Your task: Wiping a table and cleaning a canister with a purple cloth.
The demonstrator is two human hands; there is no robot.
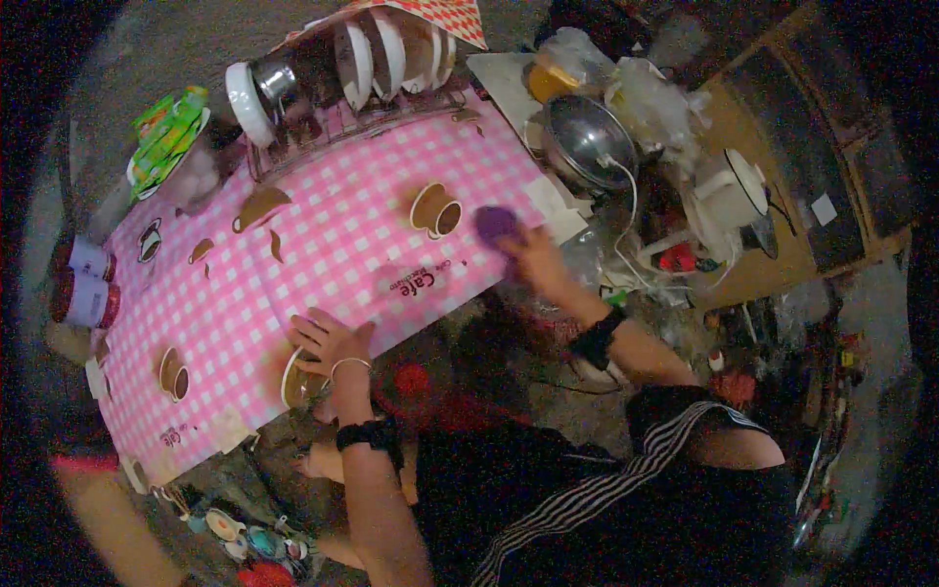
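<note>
A pink and white checked tablecloth [352, 242] with printed coffee cups covers the table in front of me. My left hand [334, 343] rests on its near edge with spread fingers and nothing in its grasp. At the cloth's right end, my right hand [535, 257] has its fingers on a purple cloth or sponge [499, 227], slightly blurred; its exact kind cannot be told. Both wrists bear black bands, and the left one also a thin bracelet.
Behind stands a wire dish rack [359, 132] with white plates [389, 55]. A bowl with green packets [169, 147] and two lidded jars [88, 293] are at left. At right are a metal pan [589, 139], plastic bags [653, 110] and a white cord. Another person's hand [319, 464] shows below the table edge.
</note>
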